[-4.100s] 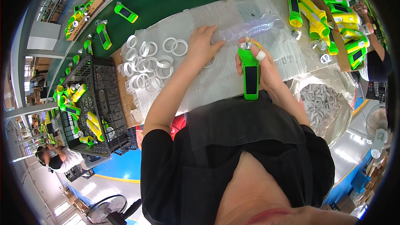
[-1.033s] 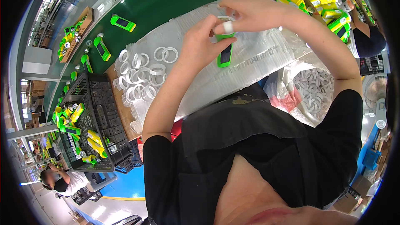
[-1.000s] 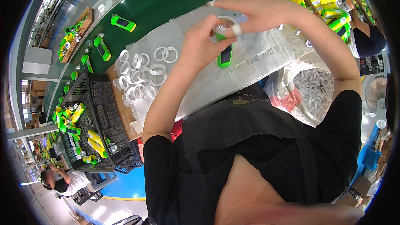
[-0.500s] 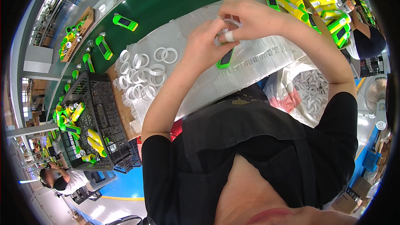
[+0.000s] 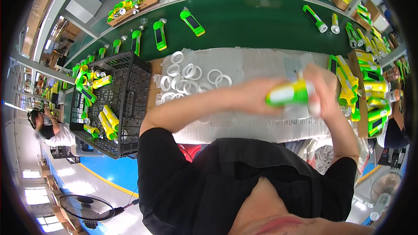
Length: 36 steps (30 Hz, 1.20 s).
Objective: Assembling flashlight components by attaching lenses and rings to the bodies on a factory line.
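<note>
A yellow and green flashlight lies crosswise between my two hands above the covered bench, smeared by motion. My left hand is closed around its green left end. At the opposite end, my right hand is curled against the flashlight's head; its fingers are blurred, and whether a ring sits between them is hidden. Left of my hands, a loose pile of white plastic rings lies on the sheeting, partly behind my left forearm.
A black crate with flashlights stands at the left. Beyond the bench runs a green conveyor bearing several flashlights. A cardboard box of flashlights is at the right, a bag of rings below it. One person sits far left.
My view has turned, and my hands now sit lower and further right. The flashlight, earlier lying on the sheeting below my hands, is now held up between them.
</note>
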Available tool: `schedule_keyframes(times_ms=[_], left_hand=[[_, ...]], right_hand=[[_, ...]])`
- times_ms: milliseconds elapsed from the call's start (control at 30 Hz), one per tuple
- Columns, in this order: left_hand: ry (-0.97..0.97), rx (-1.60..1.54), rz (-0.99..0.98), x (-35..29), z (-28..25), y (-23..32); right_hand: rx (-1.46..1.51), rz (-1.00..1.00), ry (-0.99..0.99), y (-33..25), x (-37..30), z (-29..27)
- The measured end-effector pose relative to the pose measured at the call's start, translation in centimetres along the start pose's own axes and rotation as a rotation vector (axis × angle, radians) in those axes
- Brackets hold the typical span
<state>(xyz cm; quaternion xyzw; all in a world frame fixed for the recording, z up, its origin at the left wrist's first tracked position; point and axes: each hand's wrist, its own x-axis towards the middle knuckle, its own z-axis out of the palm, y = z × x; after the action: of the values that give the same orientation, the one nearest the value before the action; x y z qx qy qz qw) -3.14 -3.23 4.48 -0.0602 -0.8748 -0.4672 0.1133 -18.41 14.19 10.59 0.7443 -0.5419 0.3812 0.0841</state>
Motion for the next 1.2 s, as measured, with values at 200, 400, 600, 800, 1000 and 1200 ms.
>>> schedule_keyframes(times_ms=[200, 400, 600, 800, 1000, 1200], left_hand=[[0.251, 0.617, -0.055, 7.2, -7.6, -12.9], [0.548, 0.851, -1.149, 4.2, -20.5, -20.7], [0.619, 0.487, -0.857, 3.5, -19.1, -23.2], [0.358, 0.028, -0.352, 4.0, -7.4, -8.3], [0.487, 0.081, -0.144, -0.6, -2.1, -3.1], [0.292, -0.832, -0.181, -1.4, 3.0, -0.9]], right_hand=[[-0.229, 0.51, 0.241, 16.6, 3.3, 11.2], [-0.505, 0.913, 0.42, 31.7, 0.7, 7.4], [-0.976, 0.643, 0.065, 29.3, 1.0, 6.9], [0.997, 1.131, 0.051, 12.9, 5.3, 12.5], [1.412, 1.088, 0.34, 1.2, -0.1, 10.0], [1.495, 0.896, 0.031, -5.0, -3.9, 10.0]])
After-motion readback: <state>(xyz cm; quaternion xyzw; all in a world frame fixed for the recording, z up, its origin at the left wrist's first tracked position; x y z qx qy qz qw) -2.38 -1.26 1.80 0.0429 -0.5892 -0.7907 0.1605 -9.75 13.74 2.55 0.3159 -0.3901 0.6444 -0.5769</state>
